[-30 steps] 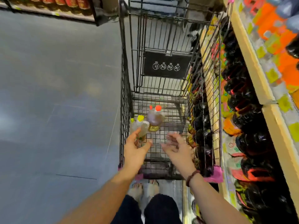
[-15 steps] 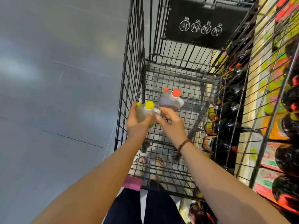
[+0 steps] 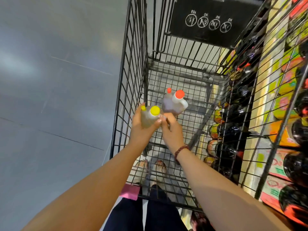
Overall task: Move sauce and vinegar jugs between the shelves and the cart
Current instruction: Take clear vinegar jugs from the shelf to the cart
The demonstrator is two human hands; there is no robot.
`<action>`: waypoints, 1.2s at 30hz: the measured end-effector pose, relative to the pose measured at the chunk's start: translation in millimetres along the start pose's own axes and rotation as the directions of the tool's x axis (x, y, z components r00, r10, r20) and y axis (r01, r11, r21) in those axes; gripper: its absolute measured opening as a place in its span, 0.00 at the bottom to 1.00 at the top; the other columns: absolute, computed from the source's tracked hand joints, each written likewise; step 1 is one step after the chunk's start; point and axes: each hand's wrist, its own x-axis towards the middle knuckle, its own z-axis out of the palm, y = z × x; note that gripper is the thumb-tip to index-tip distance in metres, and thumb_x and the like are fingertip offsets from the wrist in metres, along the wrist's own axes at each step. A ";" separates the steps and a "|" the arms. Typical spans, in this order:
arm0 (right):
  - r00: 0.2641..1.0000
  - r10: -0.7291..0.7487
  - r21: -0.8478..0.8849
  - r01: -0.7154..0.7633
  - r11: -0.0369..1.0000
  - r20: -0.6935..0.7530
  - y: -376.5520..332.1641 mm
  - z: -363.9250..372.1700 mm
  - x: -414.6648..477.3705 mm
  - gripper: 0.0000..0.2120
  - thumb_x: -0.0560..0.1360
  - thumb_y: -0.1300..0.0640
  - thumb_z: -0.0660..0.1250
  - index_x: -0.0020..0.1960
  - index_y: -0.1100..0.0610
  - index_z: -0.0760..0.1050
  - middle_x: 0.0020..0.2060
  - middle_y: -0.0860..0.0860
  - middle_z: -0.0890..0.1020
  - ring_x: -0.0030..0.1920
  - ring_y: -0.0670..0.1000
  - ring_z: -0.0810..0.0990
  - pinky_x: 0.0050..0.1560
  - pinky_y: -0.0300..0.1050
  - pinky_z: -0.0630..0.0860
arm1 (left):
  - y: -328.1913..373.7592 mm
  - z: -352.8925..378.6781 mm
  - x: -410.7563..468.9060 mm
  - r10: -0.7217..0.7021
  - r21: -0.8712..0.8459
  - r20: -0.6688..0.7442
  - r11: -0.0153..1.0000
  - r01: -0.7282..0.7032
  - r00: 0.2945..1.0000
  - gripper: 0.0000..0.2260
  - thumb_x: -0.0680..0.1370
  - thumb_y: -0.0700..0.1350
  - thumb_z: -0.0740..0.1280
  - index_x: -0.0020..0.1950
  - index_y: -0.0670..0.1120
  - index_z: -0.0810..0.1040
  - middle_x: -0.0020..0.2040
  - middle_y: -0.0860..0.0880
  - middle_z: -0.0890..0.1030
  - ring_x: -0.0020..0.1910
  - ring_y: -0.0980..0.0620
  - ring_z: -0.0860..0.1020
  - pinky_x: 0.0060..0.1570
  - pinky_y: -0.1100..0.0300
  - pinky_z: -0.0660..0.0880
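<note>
Both hands are inside the black wire cart (image 3: 131, 80). My left hand (image 3: 141, 130) is shut around a pale jug with a yellow cap (image 3: 150, 115), held just above the cart floor by the left wall. A brownish jug with red caps (image 3: 173, 104) stands right behind it on the cart floor. My right hand (image 3: 171, 130) sits beside the left, its fingertips meeting the yellow-capped jug under the red-capped one. Whether it grips anything is hidden by the fingers.
Shelves (image 3: 260, 97) packed with dark sauce bottles (image 3: 233, 130) and bright labels press against the cart's right side. A black child-seat flap (image 3: 208, 22) closes the far end. Grey floor (image 3: 58, 80) lies to the left. My feet show through the cart's mesh.
Both hands have gone from above the near rim down into the cart. The left has closed on the yellow-capped jug and the right has come up against it.
</note>
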 end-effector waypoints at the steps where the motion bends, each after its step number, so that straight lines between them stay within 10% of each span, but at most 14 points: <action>1: 1.000 0.016 -0.008 -0.017 1.000 -0.012 1.3 -3.5 -3.5 0.08 0.81 0.54 0.56 0.46 0.53 0.72 0.36 0.42 0.76 0.38 0.38 0.74 0.35 0.27 0.68 | 0.0 0.7 -1.4 -0.001 -0.029 0.038 1.000 0.002 0.999 0.32 0.72 0.48 0.73 0.72 0.54 0.61 0.63 0.59 0.70 0.58 0.71 0.72 0.52 0.68 0.76; 5: 0.998 0.003 -0.068 -0.007 0.998 -0.063 5.3 -26.1 -25.8 0.10 0.80 0.54 0.58 0.48 0.55 0.76 0.39 0.49 0.81 0.39 0.43 0.76 0.37 0.33 0.70 | 4.1 6.2 -19.8 -0.006 -0.089 0.201 0.996 0.025 0.980 0.31 0.74 0.43 0.71 0.73 0.58 0.62 0.63 0.60 0.68 0.55 0.68 0.70 0.40 0.78 0.72; 10: 0.978 -0.038 -0.073 0.023 0.997 -0.204 -6.1 -58.9 -52.6 0.10 0.80 0.54 0.60 0.42 0.53 0.76 0.35 0.46 0.79 0.38 0.41 0.76 0.38 0.36 0.70 | 14.2 16.6 -51.1 0.075 -0.038 0.294 0.997 -0.067 0.953 0.35 0.66 0.56 0.76 0.69 0.66 0.63 0.71 0.55 0.68 0.70 0.56 0.68 0.66 0.57 0.70; 19: 0.904 -0.133 -0.044 0.126 0.991 -0.407 -85.1 -131.4 -80.4 0.12 0.79 0.55 0.61 0.41 0.59 0.77 0.35 0.48 0.78 0.34 0.40 0.73 0.36 0.35 0.68 | 90.7 22.5 -69.3 0.191 0.009 0.466 0.975 -0.220 0.864 0.26 0.74 0.38 0.70 0.65 0.58 0.66 0.55 0.65 0.71 0.53 0.68 0.73 0.44 0.77 0.73; 32: 0.550 -0.307 -0.084 0.393 0.916 -0.777 -286.0 -230.8 -122.5 0.16 0.79 0.54 0.60 0.37 0.60 0.76 0.28 0.49 0.76 0.25 0.37 0.72 0.30 0.30 0.69 | 266.5 35.6 -92.0 0.427 -0.175 0.798 0.840 -0.513 0.425 0.37 0.68 0.42 0.75 0.73 0.55 0.62 0.62 0.52 0.79 0.59 0.48 0.79 0.54 0.54 0.77; 36: 0.447 -0.322 -0.139 0.395 0.908 -0.835 -324.5 -257.2 -136.1 0.21 0.79 0.51 0.61 0.27 0.54 0.73 0.23 0.48 0.75 0.26 0.45 0.72 0.35 0.43 0.69 | 316.1 38.8 -108.3 0.442 -0.225 0.847 0.801 -0.554 0.295 0.38 0.68 0.40 0.75 0.73 0.54 0.62 0.60 0.47 0.81 0.58 0.44 0.80 0.56 0.48 0.77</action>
